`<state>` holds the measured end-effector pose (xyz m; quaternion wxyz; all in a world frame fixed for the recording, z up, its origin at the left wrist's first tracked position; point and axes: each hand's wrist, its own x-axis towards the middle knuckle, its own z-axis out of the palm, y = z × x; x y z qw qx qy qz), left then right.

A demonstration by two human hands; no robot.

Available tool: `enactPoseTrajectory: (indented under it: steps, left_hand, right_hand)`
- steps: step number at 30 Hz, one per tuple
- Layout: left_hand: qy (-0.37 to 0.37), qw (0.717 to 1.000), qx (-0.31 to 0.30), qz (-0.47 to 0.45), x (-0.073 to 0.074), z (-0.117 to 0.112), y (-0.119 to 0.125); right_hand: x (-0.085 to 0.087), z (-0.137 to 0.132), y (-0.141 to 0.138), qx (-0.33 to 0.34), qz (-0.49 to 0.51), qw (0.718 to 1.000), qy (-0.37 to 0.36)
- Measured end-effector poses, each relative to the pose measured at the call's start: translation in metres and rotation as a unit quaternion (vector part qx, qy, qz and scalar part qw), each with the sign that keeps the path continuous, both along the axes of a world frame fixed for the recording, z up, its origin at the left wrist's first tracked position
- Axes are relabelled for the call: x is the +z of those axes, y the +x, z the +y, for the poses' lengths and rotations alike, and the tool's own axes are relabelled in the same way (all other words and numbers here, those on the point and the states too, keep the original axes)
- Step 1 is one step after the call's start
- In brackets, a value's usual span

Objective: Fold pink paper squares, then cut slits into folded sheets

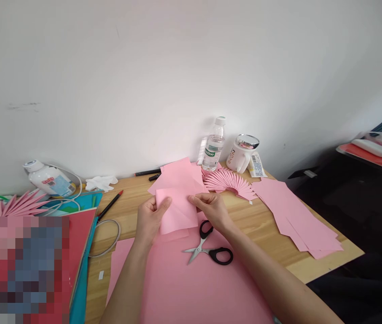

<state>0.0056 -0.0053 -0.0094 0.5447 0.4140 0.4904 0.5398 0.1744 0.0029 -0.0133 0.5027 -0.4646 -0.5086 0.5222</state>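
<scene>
A small sheet of pink paper (178, 213) is held up between my two hands. My left hand (150, 218) pinches its left edge, thumb on the front face. At the upper right edge, my right hand (211, 208) grips it between thumb and fingers. Below the hands, black-handled scissors (200, 249) lie with blades apart on a large pink sheet (191, 292). More pink paper (179, 173) is stacked behind the held sheet. To its right sits a pleated pink paper fan (228, 181).
Cut pink strips (295, 220) lie toward the table's right edge. A water bottle (214, 146) and a lidded white mug (241, 155) stand by the wall. At left are a white bottle (51, 180), a red-tipped pen (110, 205), a cable (118, 234) and a red folder (81, 229).
</scene>
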Motion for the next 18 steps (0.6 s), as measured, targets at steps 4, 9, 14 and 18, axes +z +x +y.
enactPoseTrajectory:
  steps: [4, 9, 14, 18]
  left_hand:
    - [-0.037, 0.997, -0.056, -0.026, 0.0047, -0.0006, -0.0031]
    - [-0.058, 0.997, -0.049, 0.014, 0.0084, -0.0004, -0.0066]
    - [-0.078, 0.996, -0.041, -0.014, 0.0074, 0.0008, -0.0066]
    - [-0.085, 0.994, -0.059, -0.020, 0.0067, 0.0013, -0.0087]
  right_hand:
    - [0.0005, 0.0009, 0.0024, -0.011, -0.008, 1.000, 0.010]
    - [-0.0001, 0.0031, 0.0059, -0.029, -0.023, 0.999, 0.024]
    - [-0.0015, 0.0043, 0.0062, -0.037, -0.033, 0.998, 0.039]
    - [-0.0036, 0.0057, 0.0085, -0.053, -0.049, 0.996, 0.050]
